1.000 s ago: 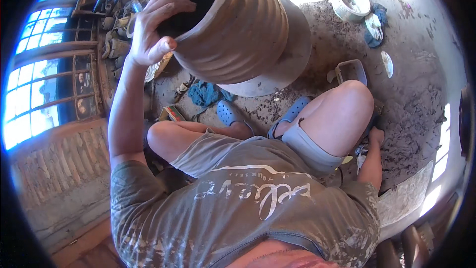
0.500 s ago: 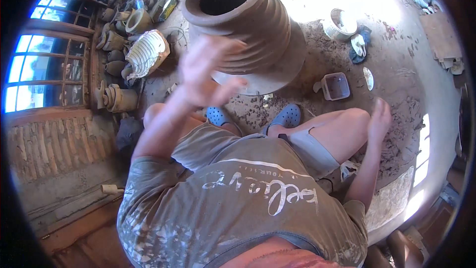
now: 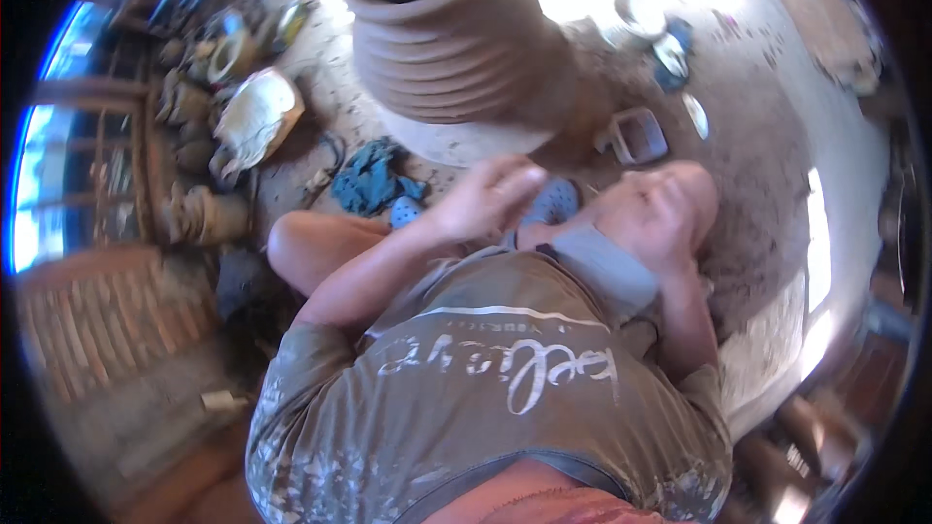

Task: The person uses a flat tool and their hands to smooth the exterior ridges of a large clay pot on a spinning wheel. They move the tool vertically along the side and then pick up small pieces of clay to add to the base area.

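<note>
Clay pot (image 3: 451, 58), big, ribbed, brown, stands on a pale round disc (image 3: 427, 139) on the floor (image 3: 762, 126), ahead of the seated person and a bit left of middle. Long axis runs roughly upright, mouth up; slant in view may be just the wide lens.

Left hand (image 3: 490, 198) is nearer the pot: it sits in front of the person's lap, just short of the disc in view, so the pot lies ahead and slightly left of it. Not touching the pot, as far as seen. Right hand (image 3: 668, 225) is farther off, over the right thigh by the knee; pot lies ahead and well left of it.

Hand states: left blurred, fingers look close together, nothing visible in it, grip can't be told. Right blurred too, fingers seem bent; can't tell if it holds anything.

Counts: one big pot, one disc, two hands, two blue clogs (image 3: 554, 202) (left one partly seen). One teal cloth (image 3: 373, 179) left of the disc, one clear tub (image 3: 641, 137) right of it. Beyond the tub: one white basin (image 3: 638, 17), one dark blue cloth (image 3: 672, 76) with a white piece on it, one flat pale oval piece (image 3: 695, 116). One white ridged shell (image 3: 256, 114) far left; smaller pots behind it too blurred to count.
</note>
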Available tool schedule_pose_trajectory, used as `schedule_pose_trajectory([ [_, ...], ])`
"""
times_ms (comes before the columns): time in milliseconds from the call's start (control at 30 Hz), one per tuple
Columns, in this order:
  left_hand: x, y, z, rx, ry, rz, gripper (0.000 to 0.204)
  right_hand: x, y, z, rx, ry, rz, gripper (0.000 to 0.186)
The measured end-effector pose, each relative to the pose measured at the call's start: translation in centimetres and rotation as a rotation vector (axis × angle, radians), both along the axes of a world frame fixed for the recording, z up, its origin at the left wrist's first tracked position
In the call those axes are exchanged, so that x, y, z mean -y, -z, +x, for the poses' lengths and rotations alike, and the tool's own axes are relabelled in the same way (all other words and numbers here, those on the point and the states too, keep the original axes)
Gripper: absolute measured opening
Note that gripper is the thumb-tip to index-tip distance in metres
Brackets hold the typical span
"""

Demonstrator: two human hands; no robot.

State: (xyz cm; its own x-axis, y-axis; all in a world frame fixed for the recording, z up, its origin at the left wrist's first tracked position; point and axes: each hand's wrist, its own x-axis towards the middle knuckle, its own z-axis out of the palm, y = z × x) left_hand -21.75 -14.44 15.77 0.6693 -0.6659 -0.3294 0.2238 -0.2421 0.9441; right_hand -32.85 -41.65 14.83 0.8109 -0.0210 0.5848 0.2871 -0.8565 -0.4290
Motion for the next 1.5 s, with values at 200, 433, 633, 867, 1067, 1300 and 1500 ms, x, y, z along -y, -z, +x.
schedule_pose_trajectory([
  [200, -6.5, -3.4, 2.4, 0.251, -0.487, 0.025, 0.040, 17.8, 5.5, -12.8, -0.294, 0.922, -0.078, 0.015],
  [433, -9.3, -7.8, 9.6, 0.618, -0.384, -0.488, 0.042, 23.6, 15.4, -40.0, -1.483, 1.395, 0.047, 0.041],
  [633, -8.3, -10.5, 12.6, 0.699, -0.489, -0.413, 0.030, 20.1, 24.1, -52.6, -1.689, 1.100, 0.323, 0.027],
  [867, -4.5, -11.3, 10.8, 0.819, -0.600, -0.276, 0.030, 17.6, 29.1, -52.3, -1.711, 1.261, 0.636, 0.024],
  [1067, -8.2, -11.0, 14.1, 0.748, -0.436, -0.326, 0.040, 21.4, 25.0, -52.9, -1.758, 1.047, 0.135, 0.034],
  [1300, -5.7, -10.3, 5.3, 0.108, -0.279, -0.643, 0.064, 27.6, 10.6, -30.5, -0.947, 1.342, -0.135, 0.029],
  [1500, -0.3, -5.2, -0.8, 0.073, 0.029, -0.449, 0.059, 10.2, 1.2, -4.4, -0.263, 0.568, 0.340, 0.024],
])
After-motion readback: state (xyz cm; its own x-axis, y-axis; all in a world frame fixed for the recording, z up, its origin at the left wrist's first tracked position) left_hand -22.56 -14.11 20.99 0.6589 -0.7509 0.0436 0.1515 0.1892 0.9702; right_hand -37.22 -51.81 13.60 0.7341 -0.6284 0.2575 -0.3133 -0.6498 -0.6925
